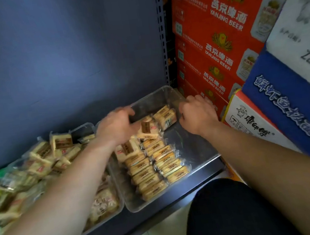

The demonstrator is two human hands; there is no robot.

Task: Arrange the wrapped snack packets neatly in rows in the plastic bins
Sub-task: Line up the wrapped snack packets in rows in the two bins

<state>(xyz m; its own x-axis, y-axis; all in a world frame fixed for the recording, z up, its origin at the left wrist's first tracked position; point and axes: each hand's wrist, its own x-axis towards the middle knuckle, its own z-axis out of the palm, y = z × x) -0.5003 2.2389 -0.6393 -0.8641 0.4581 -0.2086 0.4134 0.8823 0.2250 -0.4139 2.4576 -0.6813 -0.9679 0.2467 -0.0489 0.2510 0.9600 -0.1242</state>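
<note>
Closest to the lens, a knee in dark trousers (232, 212), low and to the right of the clear plastic bin (196, 151), with two bare forearms stretching away toward that bin.

Head view, looking down at a dark shop shelf (163, 203) carrying the bin. Inside the bin, wrapped snack packets (153, 166) standing on edge in two neat rows along its left half, running from the near wall toward the far one. More packets tumbled loosely at the far end. Right half of the bin floor bare.

Left hand (116, 126) over the bin's far left corner, fingers curled down among the loose packets, blurred; impossible to tell whether pinching a packet or only touching. Right hand (197, 115) at the bin's far right rim, knuckles up, fingers curled tight; rim gripped or not, impossible to tell.

Just beside the bin's left wall, a second clear bin (102, 202), also holding packets, blurred. Further left of the bin, a loose heap of similar packets (54, 151).

Behind the bin, a grey-blue back panel (58, 51) and a perforated upright (161, 24). Right of the bin, stacked red Yanjing Beer cartons (217, 32), with a white carton (248, 121) and a blue carton (291, 112) nearer the camera.
</note>
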